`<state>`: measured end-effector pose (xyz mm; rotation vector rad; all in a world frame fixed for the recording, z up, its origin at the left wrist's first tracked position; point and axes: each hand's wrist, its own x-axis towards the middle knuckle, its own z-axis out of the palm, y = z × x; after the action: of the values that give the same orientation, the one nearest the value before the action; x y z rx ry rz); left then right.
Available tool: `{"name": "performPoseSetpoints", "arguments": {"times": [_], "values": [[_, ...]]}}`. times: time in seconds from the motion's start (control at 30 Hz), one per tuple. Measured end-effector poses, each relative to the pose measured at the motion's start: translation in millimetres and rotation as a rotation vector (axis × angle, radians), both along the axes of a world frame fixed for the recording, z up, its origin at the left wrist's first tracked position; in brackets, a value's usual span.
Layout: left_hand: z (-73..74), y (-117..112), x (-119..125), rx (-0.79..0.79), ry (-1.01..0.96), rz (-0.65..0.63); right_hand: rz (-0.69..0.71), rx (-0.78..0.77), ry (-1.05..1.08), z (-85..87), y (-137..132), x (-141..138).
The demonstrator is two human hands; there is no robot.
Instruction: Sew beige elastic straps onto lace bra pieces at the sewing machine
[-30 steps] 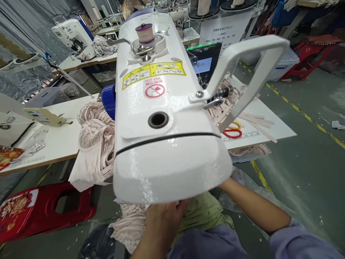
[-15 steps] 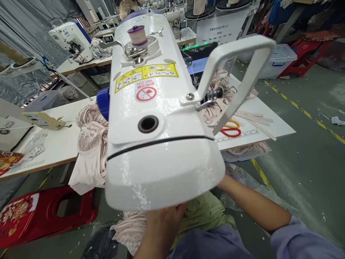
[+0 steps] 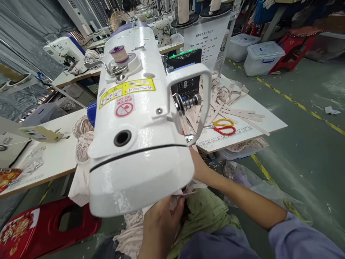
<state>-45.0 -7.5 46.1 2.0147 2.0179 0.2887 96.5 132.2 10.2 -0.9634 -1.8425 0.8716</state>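
Observation:
A white sewing machine [image 3: 142,176] fills the middle of the view and covers its own needle area. Below its front end, my left hand [image 3: 164,217] pinches the edge of a pale pink fabric piece [image 3: 185,190] between thumb and fingers. My right hand [image 3: 198,166] reaches in behind the machine head from the right; its fingers are hidden there. More pale pink lace fabric [image 3: 132,230] hangs down left of my left hand. Green cloth [image 3: 207,212] lies over my lap.
Red-and-yellow-handled scissors [image 3: 225,127] and a ruler [image 3: 226,138] lie on the white table right of the machine, near a heap of pale fabric strips [image 3: 231,104]. Lace garments [image 3: 83,144] are piled at left. A red stool [image 3: 51,230] stands lower left.
The view has shifted, so the machine sits further left and lower. More of my left hand and the pink fabric edge now show; my right wrist has come into sight beside the machine head.

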Motion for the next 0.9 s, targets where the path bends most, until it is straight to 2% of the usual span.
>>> {"name": "performPoseSetpoints", "arguments": {"times": [0.07, 0.27, 0.47, 0.67, 0.8, 0.9], "values": [[0.5, 0, -1, -0.01, -0.008, 0.026, 0.014, 0.016, 0.028, 2.9, -1, -1], [-4.8, 1, -2, 0.037, -0.07, -0.052, -0.038, -0.085, 0.112, 7.0, -6, 5], [-9.4, -6, -10, 0.03, -0.091, 0.033, -0.043, -0.259, 0.279, 9.1, -20, 11], [-15.6, -12, -6, 0.134, -0.186, 0.13, 0.004, -0.467, 0.342, 4.5, -41, 25], [-24.0, -25, 13, 0.233, -0.148, 0.057, 0.037, -0.498, 0.359, 2.5, -71, 33], [-30.1, -47, 29, 0.366, -0.051, -0.092, 0.114, -0.491, 0.279, 0.0, -91, 40]]}}
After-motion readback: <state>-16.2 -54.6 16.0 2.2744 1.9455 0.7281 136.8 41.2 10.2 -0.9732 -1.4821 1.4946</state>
